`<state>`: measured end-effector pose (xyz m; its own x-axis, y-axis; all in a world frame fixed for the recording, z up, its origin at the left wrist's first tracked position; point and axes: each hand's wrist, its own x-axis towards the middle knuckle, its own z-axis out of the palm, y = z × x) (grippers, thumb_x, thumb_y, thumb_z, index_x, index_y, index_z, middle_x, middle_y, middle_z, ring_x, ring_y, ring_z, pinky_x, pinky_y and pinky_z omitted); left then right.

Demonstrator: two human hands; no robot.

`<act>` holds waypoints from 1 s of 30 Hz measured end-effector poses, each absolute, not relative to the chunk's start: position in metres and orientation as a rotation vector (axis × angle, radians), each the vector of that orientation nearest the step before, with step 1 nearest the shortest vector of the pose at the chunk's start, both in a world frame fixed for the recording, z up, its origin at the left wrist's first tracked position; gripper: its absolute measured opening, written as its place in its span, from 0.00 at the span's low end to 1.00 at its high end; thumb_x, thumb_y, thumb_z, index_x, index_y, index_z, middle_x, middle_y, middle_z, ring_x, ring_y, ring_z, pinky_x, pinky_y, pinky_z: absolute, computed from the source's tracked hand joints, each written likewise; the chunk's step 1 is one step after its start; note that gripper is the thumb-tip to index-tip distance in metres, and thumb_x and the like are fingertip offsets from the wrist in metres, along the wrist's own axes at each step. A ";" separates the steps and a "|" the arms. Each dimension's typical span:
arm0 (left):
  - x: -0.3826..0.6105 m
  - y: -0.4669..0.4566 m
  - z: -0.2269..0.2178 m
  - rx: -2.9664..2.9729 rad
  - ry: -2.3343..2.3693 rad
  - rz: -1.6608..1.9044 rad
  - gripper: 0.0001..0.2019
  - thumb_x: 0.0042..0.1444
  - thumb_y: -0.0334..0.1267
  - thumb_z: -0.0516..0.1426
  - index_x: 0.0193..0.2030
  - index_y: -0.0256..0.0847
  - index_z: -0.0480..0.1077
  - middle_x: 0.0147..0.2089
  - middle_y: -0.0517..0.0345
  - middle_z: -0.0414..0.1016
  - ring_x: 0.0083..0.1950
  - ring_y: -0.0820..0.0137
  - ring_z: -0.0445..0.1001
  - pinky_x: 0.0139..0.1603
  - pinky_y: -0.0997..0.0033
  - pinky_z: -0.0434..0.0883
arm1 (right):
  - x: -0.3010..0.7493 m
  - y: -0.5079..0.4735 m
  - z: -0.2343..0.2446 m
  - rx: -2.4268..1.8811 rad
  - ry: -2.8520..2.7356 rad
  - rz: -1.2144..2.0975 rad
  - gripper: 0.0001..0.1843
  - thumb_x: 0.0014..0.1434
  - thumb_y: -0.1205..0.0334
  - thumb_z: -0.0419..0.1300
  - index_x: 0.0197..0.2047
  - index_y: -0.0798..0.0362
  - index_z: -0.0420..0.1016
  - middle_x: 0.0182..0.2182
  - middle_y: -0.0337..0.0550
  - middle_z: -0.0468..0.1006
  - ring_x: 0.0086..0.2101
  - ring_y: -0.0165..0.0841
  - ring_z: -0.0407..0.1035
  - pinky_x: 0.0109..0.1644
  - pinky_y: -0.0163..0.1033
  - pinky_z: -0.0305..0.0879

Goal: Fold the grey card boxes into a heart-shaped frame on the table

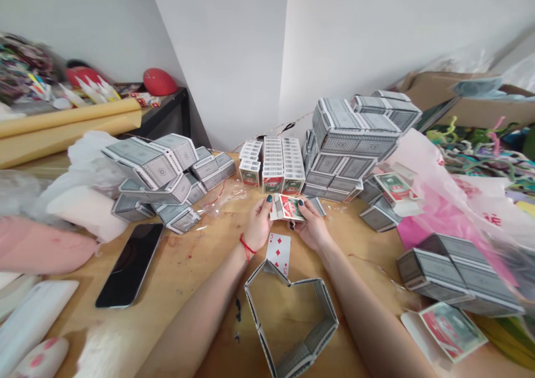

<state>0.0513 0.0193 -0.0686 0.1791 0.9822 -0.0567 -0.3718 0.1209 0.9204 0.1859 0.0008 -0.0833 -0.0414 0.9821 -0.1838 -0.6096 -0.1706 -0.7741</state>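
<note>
Between my left hand (257,227) and my right hand (314,223) is a red and green playing-card box (288,207), tilted above the table. My left thumb and fingers pinch its white end, where a flap seems raised. My right thumb presses on the printed face near the other end. Grey-backed cards (317,206) show just beyond my right hand. A three of diamonds (278,251) lies face up below the box. Nearer to me, between my forearms, stands a heart-shaped frame (330,305) of joined grey-patterned cards.
Rows of card boxes (272,166) stand ahead. Grey card-covered blocks are stacked at left (144,160) and right (346,144). A phone (130,266) lies left. Opened card boxes (453,330) and pink plastic bags (451,183) are at right.
</note>
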 end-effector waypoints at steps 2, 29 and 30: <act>0.052 0.019 -0.067 0.894 0.813 1.170 0.15 0.54 0.50 0.52 0.37 0.39 0.67 0.36 0.54 0.74 0.38 0.68 0.73 0.37 0.70 0.68 | 0.187 0.001 -0.083 -0.839 -0.556 1.612 0.12 0.50 0.59 0.62 0.37 0.47 0.64 0.27 0.33 0.72 0.21 0.26 0.65 0.21 0.32 0.62; 0.040 0.020 -0.074 1.295 0.886 1.276 0.14 0.50 0.43 0.58 0.43 0.42 0.70 0.47 0.53 0.71 0.49 0.66 0.69 0.51 0.68 0.64 | 0.185 0.002 -0.083 -0.954 -0.661 1.561 0.13 0.50 0.51 0.60 0.36 0.48 0.67 0.17 0.30 0.66 0.13 0.24 0.56 0.14 0.31 0.54; 0.039 0.020 -0.074 1.317 0.890 1.280 0.14 0.49 0.42 0.59 0.43 0.41 0.70 0.47 0.53 0.71 0.49 0.66 0.69 0.52 0.67 0.64 | 0.186 0.002 -0.083 -0.946 -0.651 1.567 0.13 0.50 0.52 0.61 0.37 0.48 0.68 0.18 0.31 0.67 0.14 0.24 0.57 0.14 0.31 0.54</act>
<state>0.0393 0.0202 -0.0738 0.1523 0.9680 0.1992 -0.1502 -0.1766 0.9728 0.1859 0.0024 -0.0830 -0.0403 0.9739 -0.2236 -0.5290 -0.2106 -0.8221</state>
